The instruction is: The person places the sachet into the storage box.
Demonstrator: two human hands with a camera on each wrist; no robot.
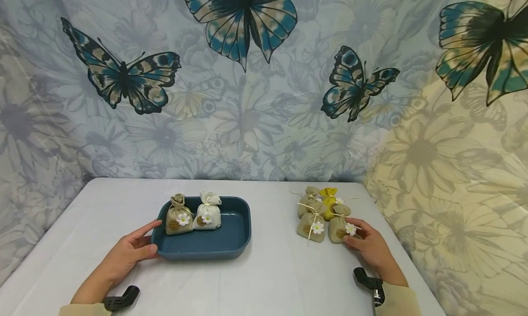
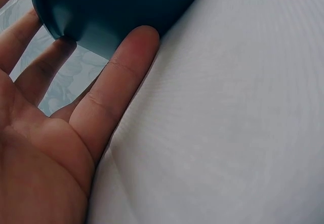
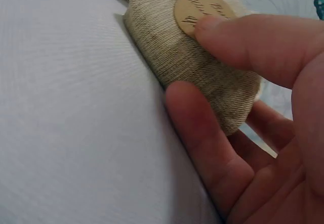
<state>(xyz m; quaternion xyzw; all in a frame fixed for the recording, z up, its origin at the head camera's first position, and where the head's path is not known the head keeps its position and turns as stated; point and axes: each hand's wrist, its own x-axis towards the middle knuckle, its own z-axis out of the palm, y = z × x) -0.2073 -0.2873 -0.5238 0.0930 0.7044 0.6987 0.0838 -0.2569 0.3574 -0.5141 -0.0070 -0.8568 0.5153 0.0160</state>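
Note:
A blue tray [image 1: 194, 251] stands left of centre on the white table. My left hand [image 1: 128, 254] touches its left end; in the left wrist view the thumb [image 2: 119, 77] lies straight against the outer wall and other fingers reach the edge. Inside the tray sit a tan cloth sachet [image 1: 175, 222] and a white sachet [image 1: 209, 210], side by side. At the right, my right hand [image 1: 373, 247] grips the side of a beige drawstring sachet [image 1: 337, 229]. The right wrist view shows fingertips on its woven cloth and on its round label [image 3: 190, 13], part of which is covered.
Close beside the gripped sachet stand another beige sachet [image 1: 309, 226] with a white flower, a yellow sachet [image 1: 328, 201] and a further beige one [image 1: 304, 207] behind. A butterfly-print cloth [image 1: 247, 137] hangs along the back edge of the table [image 1: 272, 279].

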